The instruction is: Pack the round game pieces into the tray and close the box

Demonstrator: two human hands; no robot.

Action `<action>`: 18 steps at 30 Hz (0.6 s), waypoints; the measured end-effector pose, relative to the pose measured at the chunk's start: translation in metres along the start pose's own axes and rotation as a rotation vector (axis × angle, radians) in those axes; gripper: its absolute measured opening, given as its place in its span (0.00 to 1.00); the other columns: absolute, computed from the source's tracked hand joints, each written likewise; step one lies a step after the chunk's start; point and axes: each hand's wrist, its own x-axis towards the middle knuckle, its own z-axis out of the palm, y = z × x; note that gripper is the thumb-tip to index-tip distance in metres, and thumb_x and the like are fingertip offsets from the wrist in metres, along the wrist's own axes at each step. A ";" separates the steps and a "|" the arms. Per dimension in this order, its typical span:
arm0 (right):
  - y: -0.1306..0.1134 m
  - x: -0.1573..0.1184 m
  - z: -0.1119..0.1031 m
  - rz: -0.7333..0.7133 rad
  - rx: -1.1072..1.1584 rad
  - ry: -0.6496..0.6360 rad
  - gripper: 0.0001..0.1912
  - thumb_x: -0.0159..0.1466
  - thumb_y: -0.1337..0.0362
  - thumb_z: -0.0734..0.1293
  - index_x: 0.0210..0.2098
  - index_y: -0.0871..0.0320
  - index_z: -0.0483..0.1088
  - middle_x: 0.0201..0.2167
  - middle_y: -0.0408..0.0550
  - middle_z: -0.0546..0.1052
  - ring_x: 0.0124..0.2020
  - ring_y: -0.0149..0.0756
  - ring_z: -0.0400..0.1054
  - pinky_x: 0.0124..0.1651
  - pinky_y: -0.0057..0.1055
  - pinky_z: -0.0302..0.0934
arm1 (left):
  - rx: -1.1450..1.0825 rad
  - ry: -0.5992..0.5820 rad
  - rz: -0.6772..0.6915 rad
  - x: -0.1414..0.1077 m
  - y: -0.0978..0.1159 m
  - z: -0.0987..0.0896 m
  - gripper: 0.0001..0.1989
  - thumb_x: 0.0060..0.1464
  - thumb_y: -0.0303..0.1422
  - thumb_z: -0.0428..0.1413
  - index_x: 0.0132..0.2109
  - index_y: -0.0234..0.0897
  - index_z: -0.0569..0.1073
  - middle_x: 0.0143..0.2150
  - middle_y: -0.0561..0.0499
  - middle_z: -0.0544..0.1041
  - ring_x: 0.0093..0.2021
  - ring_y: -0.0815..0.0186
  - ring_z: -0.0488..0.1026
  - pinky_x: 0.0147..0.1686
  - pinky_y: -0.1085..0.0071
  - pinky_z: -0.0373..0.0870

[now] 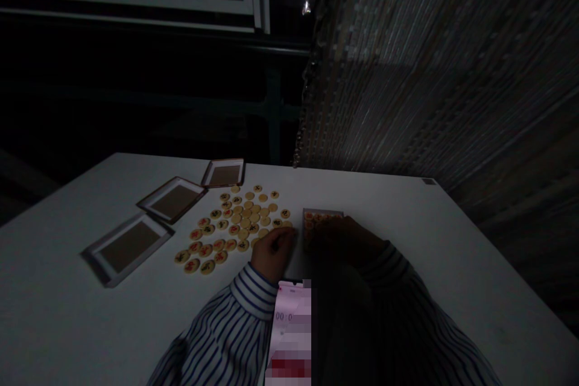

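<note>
My left hand has its fingers curled, beside the right edge of a spread of round wooden Chinese chess pieces; what it holds, if anything, is hidden. Some pieces show red or black characters, others plain faces. My right hand lies over a small open box. Rows of red-marked pieces fill the visible back part of that box. Deep shadow covers the right fingers, so their grip cannot be made out.
Three shallow trays or lids stand at the left: a near one, a middle one and a far one. A lit phone showing a timer lies near me on the white table. Beaded strings hang behind the table.
</note>
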 end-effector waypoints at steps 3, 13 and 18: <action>0.002 -0.002 -0.001 -0.024 -0.033 -0.028 0.12 0.59 0.61 0.59 0.33 0.56 0.73 0.32 0.50 0.77 0.33 0.37 0.70 0.33 0.28 0.60 | -0.014 -0.003 0.005 0.000 0.000 -0.001 0.12 0.47 0.37 0.53 0.36 0.35 0.75 0.32 0.48 0.78 0.34 0.65 0.74 0.34 0.72 0.70; 0.002 -0.001 0.000 0.008 -0.087 -0.106 0.13 0.59 0.60 0.59 0.33 0.56 0.74 0.34 0.50 0.77 0.36 0.39 0.70 0.35 0.29 0.62 | 0.026 0.015 0.061 0.001 -0.001 0.000 0.12 0.48 0.36 0.52 0.35 0.35 0.75 0.32 0.48 0.78 0.32 0.67 0.74 0.33 0.73 0.71; 0.004 -0.001 0.007 0.053 -0.102 -0.065 0.12 0.58 0.59 0.61 0.33 0.56 0.74 0.33 0.51 0.77 0.35 0.38 0.70 0.34 0.28 0.62 | 0.018 -0.006 0.039 0.001 -0.002 0.000 0.13 0.48 0.37 0.51 0.36 0.34 0.75 0.33 0.47 0.78 0.34 0.66 0.74 0.34 0.73 0.71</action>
